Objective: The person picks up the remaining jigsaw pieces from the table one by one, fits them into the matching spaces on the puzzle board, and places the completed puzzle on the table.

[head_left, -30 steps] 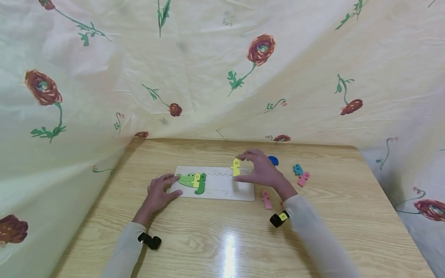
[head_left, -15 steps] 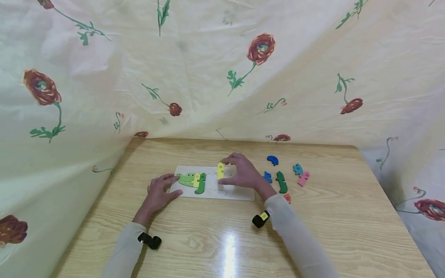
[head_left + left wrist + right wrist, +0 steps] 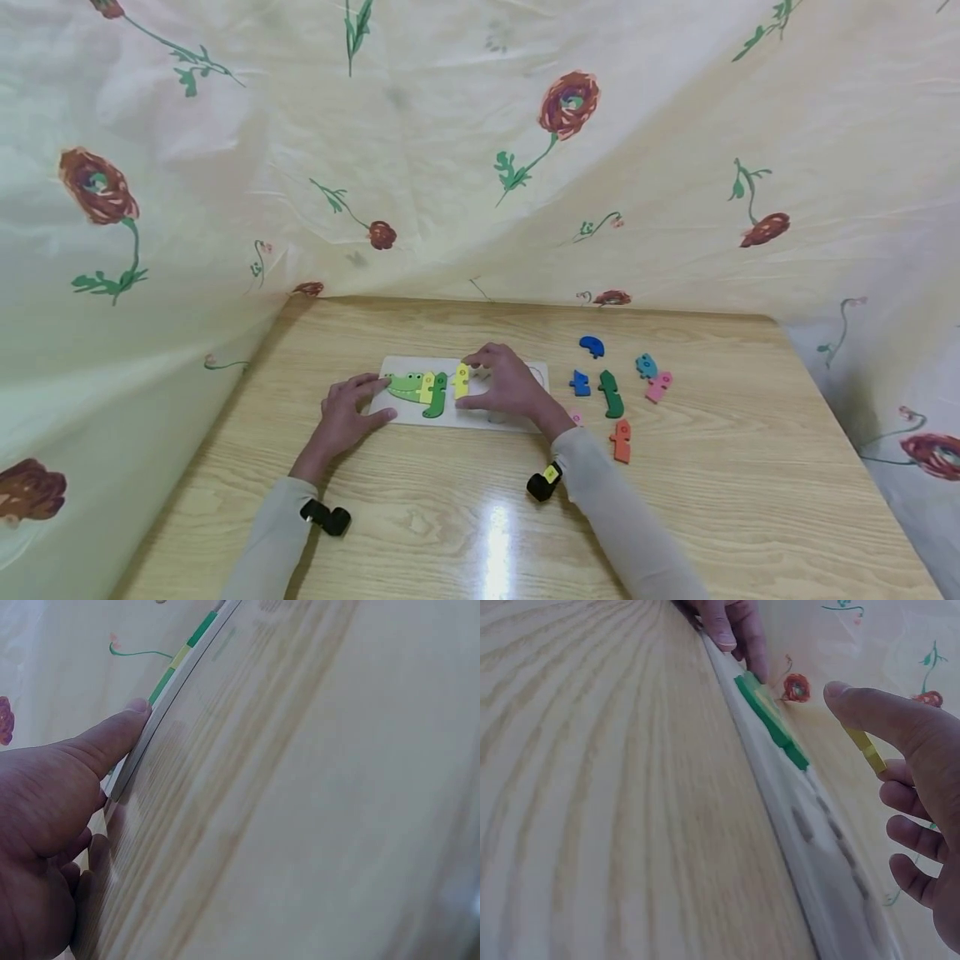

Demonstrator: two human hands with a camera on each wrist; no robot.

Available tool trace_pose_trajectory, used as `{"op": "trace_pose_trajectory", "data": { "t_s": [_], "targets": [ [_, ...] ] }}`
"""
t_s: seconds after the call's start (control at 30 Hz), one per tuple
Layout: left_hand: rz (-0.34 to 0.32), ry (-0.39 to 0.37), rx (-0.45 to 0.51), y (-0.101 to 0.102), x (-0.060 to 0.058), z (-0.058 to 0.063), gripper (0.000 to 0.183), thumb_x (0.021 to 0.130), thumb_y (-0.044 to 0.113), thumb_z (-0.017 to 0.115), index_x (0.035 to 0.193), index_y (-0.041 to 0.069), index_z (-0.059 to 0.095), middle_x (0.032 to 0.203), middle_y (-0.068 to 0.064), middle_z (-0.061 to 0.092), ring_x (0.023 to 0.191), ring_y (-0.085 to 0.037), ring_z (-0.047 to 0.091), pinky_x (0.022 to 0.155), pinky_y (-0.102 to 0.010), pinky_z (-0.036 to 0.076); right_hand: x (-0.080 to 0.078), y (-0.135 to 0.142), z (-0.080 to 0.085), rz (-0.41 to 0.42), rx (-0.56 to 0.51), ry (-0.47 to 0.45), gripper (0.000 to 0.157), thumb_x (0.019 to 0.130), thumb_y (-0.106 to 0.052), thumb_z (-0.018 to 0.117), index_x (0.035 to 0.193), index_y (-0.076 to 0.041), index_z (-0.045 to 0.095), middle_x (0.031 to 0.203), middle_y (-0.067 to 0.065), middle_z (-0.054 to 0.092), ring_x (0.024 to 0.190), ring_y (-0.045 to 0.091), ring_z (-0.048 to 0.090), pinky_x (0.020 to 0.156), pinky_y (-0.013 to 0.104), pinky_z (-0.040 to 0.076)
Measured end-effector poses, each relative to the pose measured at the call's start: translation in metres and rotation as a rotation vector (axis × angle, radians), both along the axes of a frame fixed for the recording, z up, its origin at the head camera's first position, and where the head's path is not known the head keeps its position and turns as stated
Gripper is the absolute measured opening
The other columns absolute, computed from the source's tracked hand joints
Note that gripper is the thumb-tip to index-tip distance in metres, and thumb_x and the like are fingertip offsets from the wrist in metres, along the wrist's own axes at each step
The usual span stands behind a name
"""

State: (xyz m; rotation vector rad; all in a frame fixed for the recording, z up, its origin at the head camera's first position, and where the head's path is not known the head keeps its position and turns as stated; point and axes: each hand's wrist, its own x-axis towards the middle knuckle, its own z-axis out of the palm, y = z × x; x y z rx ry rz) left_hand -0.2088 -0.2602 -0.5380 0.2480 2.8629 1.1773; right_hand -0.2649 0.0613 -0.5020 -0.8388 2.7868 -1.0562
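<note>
Fingers of the right hand (image 3: 506,387) are clamped, forefinger against thumb, on the two ends of a yellow piece (image 3: 461,381), the remaining fingers loosely bent; the right wrist view shows the piece raised clear of the white board (image 3: 465,419). Fingers of the left hand (image 3: 352,412) are spread apart from the thumb, both touching the left end of that board, thumb at the near edge. Observed on the board, between the hands: a green crocodile head (image 3: 403,386), a second yellow piece (image 3: 427,388) against it, and a green leg piece (image 3: 436,398) adjoining; the held piece is just to their right. Noted to the right of the board, loose on the wooden table (image 3: 420,500): a curved dark blue piece (image 3: 592,347), a blue piece (image 3: 580,383), a dark green piece (image 3: 611,395), an orange piece (image 3: 621,441), and a teal piece (image 3: 646,365) just beside a pink piece (image 3: 659,387). Another pink piece (image 3: 576,419) is partly hidden by the right wrist. Flower-printed cloth (image 3: 442,150) hangs behind the table and at both sides.
</note>
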Motion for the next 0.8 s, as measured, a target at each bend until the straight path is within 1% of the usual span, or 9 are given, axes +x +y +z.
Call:
{"op": "trace_pose_trajectory", "data": {
  "t_s": [0.23,0.47,0.8],
  "targets": [
    [0.003,0.000,-0.005,0.000,0.000,0.000,0.065,0.088,0.040,0.080,0.146,0.021,0.058,0.156,-0.014,0.045,0.139,-0.040,0.031,0.099,-0.056,0.020,0.002,-0.006,-0.002,0.002,-0.018,-0.024,0.071,0.072,-0.047,0.092,0.130,-0.012,0.070,0.113,0.001,0.064,0.112,0.022,0.055,0.097,0.044,0.047],
    [0.001,0.000,0.000,0.001,0.000,0.000,0.064,0.088,0.039,0.080,0.146,0.021,0.059,0.155,-0.014,0.046,0.139,-0.041,0.031,0.100,-0.056,0.020,0.000,-0.009,-0.006,0.009,-0.001,-0.008,0.071,0.073,-0.049,0.091,0.130,-0.012,0.070,0.114,0.001,0.065,0.110,0.021,0.055,0.096,0.042,0.047],
    [0.001,-0.001,0.000,0.000,0.000,0.001,0.064,0.088,0.039,0.080,0.146,0.022,0.059,0.156,-0.014,0.046,0.140,-0.041,0.030,0.101,-0.057,0.019,-0.001,-0.013,-0.011,-0.001,0.015,-0.002,0.071,0.073,-0.051,0.090,0.130,-0.012,0.070,0.115,0.000,0.065,0.110,0.020,0.056,0.097,0.041,0.046]
  ]
}}
